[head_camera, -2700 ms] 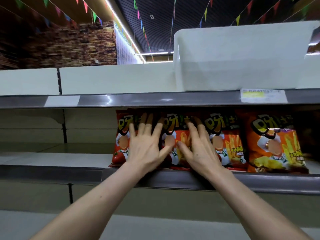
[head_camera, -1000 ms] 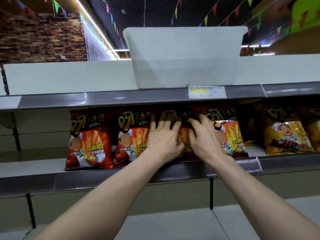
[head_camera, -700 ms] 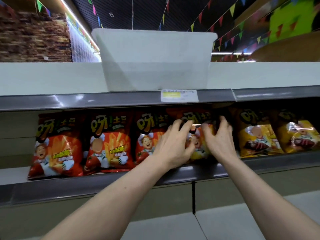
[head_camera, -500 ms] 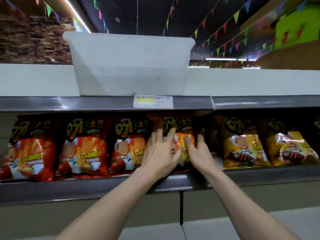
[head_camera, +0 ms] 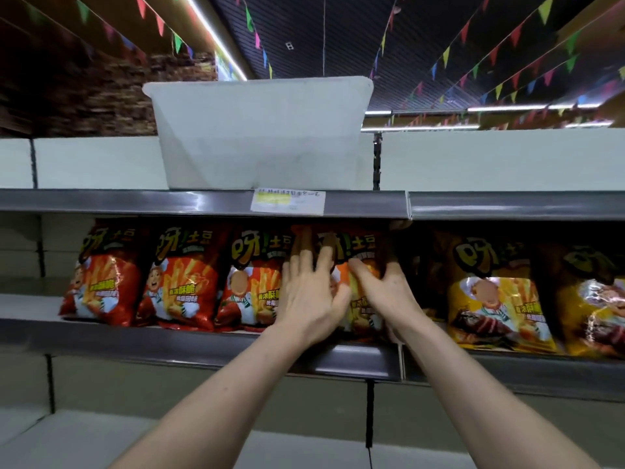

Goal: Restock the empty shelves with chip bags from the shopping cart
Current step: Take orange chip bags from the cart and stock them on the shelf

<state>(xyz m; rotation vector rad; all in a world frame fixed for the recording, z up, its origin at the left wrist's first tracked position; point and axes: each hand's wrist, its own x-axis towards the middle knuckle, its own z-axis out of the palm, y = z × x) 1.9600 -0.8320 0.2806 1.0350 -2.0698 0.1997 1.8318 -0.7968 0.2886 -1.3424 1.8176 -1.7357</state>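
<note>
At the far left a bare stretch of the shelf is lying open beside the row. Three red chip bags are standing upright side by side behind the grey front lip, touching one another. Next along, the left hand is pressing flat on the fourth red bag, fingers spread and fairly straight, covering its left half and overlapping the third bag's edge. The right hand is gripping that same bag, thumb lying on its front and fingers curling round its right edge into a dark gap where their tips are disappearing. Both hands are hiding most of the bag's print. Right of the gap, yellow chip bags are standing, the last one running off the frame's edge. The upper shelf rail is sitting close above the bag tops, carrying a price label and a white bin; pennant strings are hanging overhead.
</note>
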